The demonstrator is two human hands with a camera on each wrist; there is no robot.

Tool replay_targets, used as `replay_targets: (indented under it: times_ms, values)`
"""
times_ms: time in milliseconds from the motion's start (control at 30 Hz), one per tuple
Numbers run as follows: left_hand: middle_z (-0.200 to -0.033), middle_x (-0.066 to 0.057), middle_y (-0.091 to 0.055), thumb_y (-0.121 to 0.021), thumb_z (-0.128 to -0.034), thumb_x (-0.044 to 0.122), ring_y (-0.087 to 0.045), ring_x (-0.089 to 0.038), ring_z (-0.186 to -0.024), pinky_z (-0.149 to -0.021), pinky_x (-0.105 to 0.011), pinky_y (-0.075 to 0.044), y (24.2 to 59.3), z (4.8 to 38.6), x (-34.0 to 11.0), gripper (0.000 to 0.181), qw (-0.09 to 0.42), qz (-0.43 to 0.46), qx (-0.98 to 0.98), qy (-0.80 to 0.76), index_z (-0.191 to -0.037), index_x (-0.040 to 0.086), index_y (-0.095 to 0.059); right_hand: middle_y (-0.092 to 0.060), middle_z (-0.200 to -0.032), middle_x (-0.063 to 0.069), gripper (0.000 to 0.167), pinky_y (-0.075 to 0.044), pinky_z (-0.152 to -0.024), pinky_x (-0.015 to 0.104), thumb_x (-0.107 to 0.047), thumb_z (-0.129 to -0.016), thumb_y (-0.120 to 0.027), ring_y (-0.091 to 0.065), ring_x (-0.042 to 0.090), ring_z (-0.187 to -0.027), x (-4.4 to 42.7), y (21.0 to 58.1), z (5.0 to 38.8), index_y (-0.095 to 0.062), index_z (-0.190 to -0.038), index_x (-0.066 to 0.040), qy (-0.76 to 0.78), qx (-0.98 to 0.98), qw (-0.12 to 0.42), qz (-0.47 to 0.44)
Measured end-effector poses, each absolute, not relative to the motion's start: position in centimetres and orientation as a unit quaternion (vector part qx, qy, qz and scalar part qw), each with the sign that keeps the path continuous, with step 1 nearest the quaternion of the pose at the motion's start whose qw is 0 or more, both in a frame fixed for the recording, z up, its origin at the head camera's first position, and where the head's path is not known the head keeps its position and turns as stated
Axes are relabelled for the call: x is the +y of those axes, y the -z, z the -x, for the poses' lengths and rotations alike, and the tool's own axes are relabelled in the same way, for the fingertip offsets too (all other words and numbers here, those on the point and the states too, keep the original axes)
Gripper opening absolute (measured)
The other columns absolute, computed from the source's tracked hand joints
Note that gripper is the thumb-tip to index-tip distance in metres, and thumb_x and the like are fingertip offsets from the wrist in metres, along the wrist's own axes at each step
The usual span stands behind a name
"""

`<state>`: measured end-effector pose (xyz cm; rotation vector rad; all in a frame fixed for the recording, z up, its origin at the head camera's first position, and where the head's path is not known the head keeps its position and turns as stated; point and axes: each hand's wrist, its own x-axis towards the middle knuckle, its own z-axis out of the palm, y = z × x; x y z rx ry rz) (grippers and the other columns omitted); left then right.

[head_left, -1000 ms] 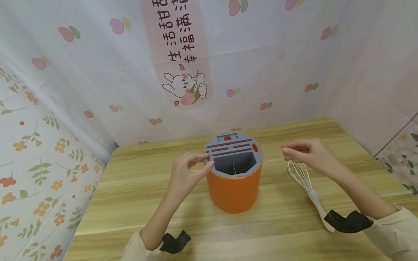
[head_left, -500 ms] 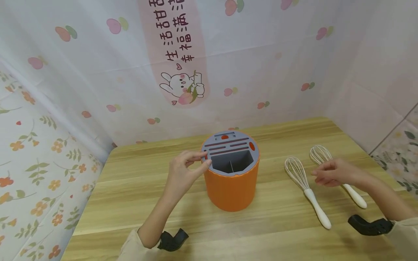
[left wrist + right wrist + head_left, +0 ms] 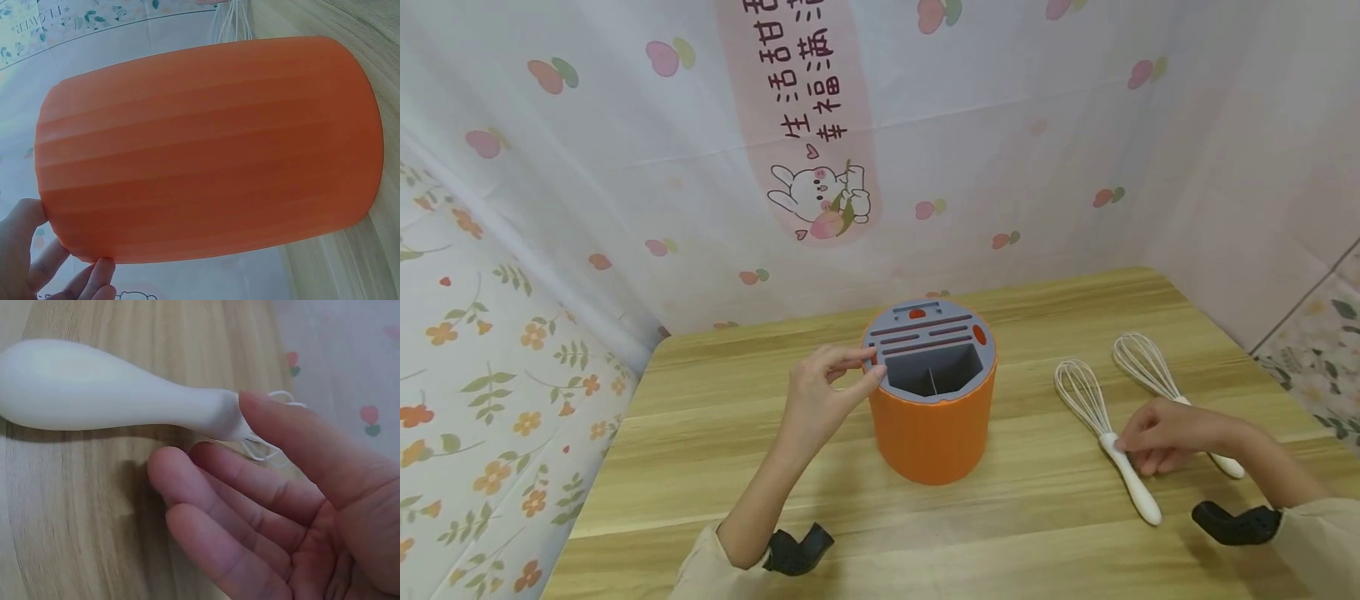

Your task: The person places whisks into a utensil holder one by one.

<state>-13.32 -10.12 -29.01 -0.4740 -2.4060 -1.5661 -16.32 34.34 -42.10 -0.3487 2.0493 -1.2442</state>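
Note:
An orange utensil holder with a grey slotted insert stands upright on the wooden table. My left hand pinches its left rim between thumb and fingers; in the left wrist view the fingers lie along the holder's edge. To the right lie two white whisks with wire loops. At the nearer whisk, my right hand hovers over the handle's neck. The right wrist view has the thumb at the neck of the handle, the other fingers loosely bent beside it, not closed around it.
The farther whisk lies partly behind my right hand. A patterned curtain hangs along the table's back edge, and floral cloth covers the left side. Bare wooden tabletop extends left of the holder.
My right hand moved right and down from beside the holder to the nearer whisk's handle. The farther whisk, hidden a second ago, has come into view. My left hand stays on the rim.

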Motion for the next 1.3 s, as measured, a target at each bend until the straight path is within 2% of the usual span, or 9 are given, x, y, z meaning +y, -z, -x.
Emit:
replay_targets:
  times_ms: [233, 433, 633, 833, 1100, 1300]
  values:
    - [-0.097, -0.015, -0.063, -0.071, -0.0788, 0.005, -0.059, -0.027, -0.088, -0.09, -0.038, -0.046, 29.1, 13.3, -10.0, 0.022, 0.117, 0.164, -0.82, 0.536, -0.099, -0.003, -0.069, -0.063, -0.068, 0.01, 0.023, -0.05, -0.048, 0.023, -0.019, -0.088, -0.061, -0.062, 0.014, -0.058, 33.9, 42.9, 16.2, -0.065, -0.084, 0.004, 0.464, 0.807, 0.35, 0.102]
    - [-0.098, -0.016, -0.063, -0.071, -0.0789, 0.004, -0.059, -0.028, -0.089, -0.091, -0.039, -0.046, 29.0, 13.2, -10.1, 0.022, 0.119, 0.162, -0.817, 0.541, -0.1, -0.003, -0.069, -0.064, -0.069, 0.009, 0.021, -0.053, -0.052, 0.027, -0.018, -0.088, -0.062, -0.062, 0.014, -0.059, 33.9, 43.1, 16.3, -0.064, -0.086, 0.003, 0.475, 0.802, 0.348, 0.097]
    - [-0.098, -0.016, -0.063, -0.071, -0.0789, 0.004, -0.059, -0.029, -0.089, -0.091, -0.039, -0.046, 29.0, 13.2, -10.1, 0.023, 0.118, 0.159, -0.821, 0.536, -0.1, -0.003, -0.069, -0.065, -0.069, 0.012, 0.023, -0.053, -0.053, 0.026, -0.014, -0.089, -0.059, -0.061, 0.012, -0.059, 34.1, 43.1, 16.4, -0.062, -0.084, 0.008, 0.489, 0.791, 0.346, 0.121]
    - [-0.098, -0.016, -0.063, -0.071, -0.0789, 0.004, -0.059, -0.03, -0.089, -0.091, -0.039, -0.045, 29.2, 13.2, -10.1, 0.023, 0.115, 0.157, -0.82, 0.538, -0.1, -0.004, -0.069, -0.065, -0.072, 0.014, 0.021, -0.055, -0.056, 0.031, -0.015, -0.088, -0.061, -0.063, 0.018, -0.063, 33.8, 42.5, 16.7, -0.062, -0.086, 0.005, 0.468, 0.813, 0.325, 0.121]
    - [-0.098, -0.016, -0.063, -0.07, -0.0795, 0.005, -0.059, -0.031, -0.09, -0.091, -0.039, -0.045, 29.5, 13.3, -10.2, 0.023, 0.116, 0.161, -0.812, 0.549, -0.101, -0.003, -0.069, -0.066, -0.071, 0.013, 0.016, -0.055, -0.059, 0.043, -0.008, -0.09, -0.056, -0.065, 0.025, -0.065, 32.6, 40.1, 17.6, -0.061, -0.088, 0.007, 0.479, 0.792, 0.311, 0.217]
    - [-0.097, -0.016, -0.064, -0.07, -0.0795, 0.003, -0.058, -0.032, -0.089, -0.091, -0.038, -0.046, 29.6, 13.3, -10.2, 0.022, 0.119, 0.166, -0.807, 0.554, -0.101, -0.002, -0.069, -0.066, -0.073, 0.01, 0.016, -0.055, -0.062, 0.041, -0.007, -0.089, -0.058, -0.065, 0.027, -0.068, 30.4, 36.5, 18.2, -0.059, -0.093, 0.009, 0.469, 0.795, 0.298, 0.242]
